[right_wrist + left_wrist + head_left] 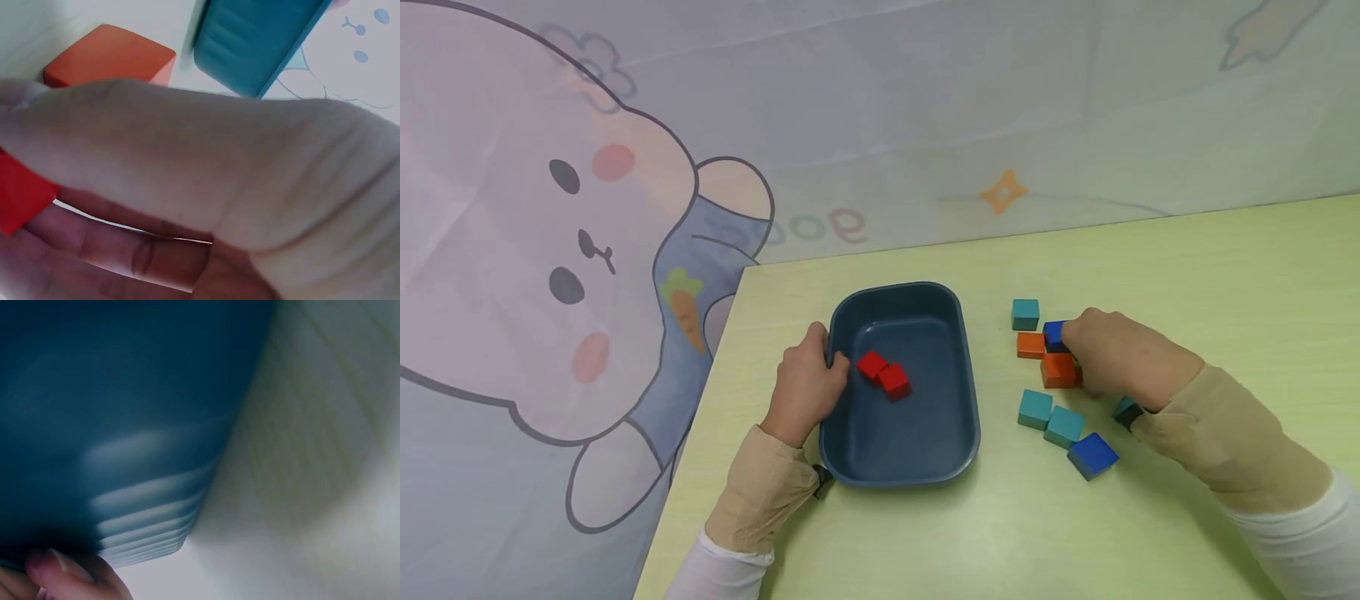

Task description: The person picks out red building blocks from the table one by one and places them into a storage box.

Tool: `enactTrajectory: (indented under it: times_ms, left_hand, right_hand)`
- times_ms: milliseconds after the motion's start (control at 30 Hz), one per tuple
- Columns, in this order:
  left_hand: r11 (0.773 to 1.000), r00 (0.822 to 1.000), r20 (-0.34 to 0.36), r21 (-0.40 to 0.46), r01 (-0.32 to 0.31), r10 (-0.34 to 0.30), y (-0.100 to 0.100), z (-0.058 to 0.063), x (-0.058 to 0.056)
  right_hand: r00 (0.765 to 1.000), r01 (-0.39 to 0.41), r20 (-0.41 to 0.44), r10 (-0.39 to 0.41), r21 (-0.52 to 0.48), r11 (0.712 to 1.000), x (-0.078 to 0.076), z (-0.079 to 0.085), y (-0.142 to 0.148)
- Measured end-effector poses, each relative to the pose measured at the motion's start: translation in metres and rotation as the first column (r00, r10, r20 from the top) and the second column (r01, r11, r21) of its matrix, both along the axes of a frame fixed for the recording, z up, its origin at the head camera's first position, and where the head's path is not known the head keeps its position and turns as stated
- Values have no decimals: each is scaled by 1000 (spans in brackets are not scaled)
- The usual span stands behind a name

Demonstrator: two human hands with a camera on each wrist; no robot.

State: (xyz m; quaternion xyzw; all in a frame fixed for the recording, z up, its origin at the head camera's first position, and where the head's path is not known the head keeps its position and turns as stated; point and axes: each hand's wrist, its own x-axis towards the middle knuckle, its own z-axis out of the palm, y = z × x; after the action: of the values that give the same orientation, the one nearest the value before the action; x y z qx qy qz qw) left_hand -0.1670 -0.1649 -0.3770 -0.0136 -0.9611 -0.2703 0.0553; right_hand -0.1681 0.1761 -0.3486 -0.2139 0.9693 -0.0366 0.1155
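Note:
A dark blue rectangular dish (925, 450) sits on the table with two red cubes (895, 382) inside. My left hand (808, 387) grips its left rim, the thumb over the edge; in the left wrist view the thumb (62, 575) lies against the dish wall (156, 412). To the right, my right hand (1116, 354) is down among loose cubes. Between its thumb and fingers, in the right wrist view, it pinches a red cube (22, 194). Right beside that hand are a blue cube (1054, 335), partly hidden by it, and an orange cube (1057, 372).
Another orange cube (1030, 345) and a teal cube (1025, 314) stand left of the right hand. Nearer the front lie two teal cubes (1035, 409) and a blue cube (1093, 456). One more teal cube (1126, 410) shows under the right wrist. A printed cloth (887, 125) hangs behind the table.

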Motion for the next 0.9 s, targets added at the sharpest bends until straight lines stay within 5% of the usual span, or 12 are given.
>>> enactTrajectory:
  times_ms: [400,900]
  left_hand:
    - [1000,1000,10,2,-2,2,1,2,2]
    - [1000,1000,-11,-15,-1,1,2,0,0]
  right_hand:
    - [995,-1,102,1,4,1000,0,11,2]
    - [996,-51,-75,50,-17,999,7,23,-3]
